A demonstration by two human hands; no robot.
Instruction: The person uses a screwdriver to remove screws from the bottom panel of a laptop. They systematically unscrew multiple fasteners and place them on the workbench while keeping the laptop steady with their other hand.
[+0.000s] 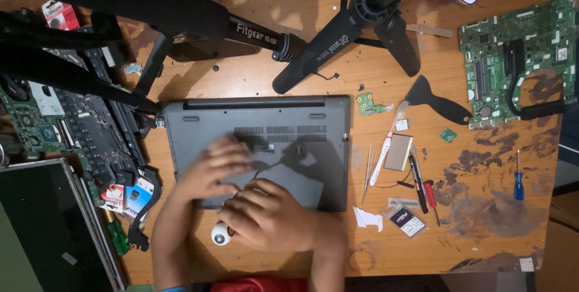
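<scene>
Both hands rest on a grey laptop [259, 147] that lies bottom side up in the middle of the wooden bench [271, 15]. The left hand [211, 168] lies flat on the laptop's underside, fingers spread and pressing down, gripping nothing. The right hand [268, 216] sits at the near edge of the laptop, fingers curled together over that edge; whether it pinches anything small I cannot tell. Just beside the right hand, on its thumb side, lies a small white round object [221, 235].

To the right of the right hand lie tweezers [368, 171], a white brush [386, 147], a small flat metal-cased part [398, 152], a red screwdriver [430, 200] and a small bagged part [407, 221]. Farther right a blue screwdriver [518, 177] and a green circuit board [512, 57] lie well apart from the hands. Beyond the fingers a black tripod [362, 21] stands on the bench. Left of the left hand lies a stripped black keyboard frame [96, 123].
</scene>
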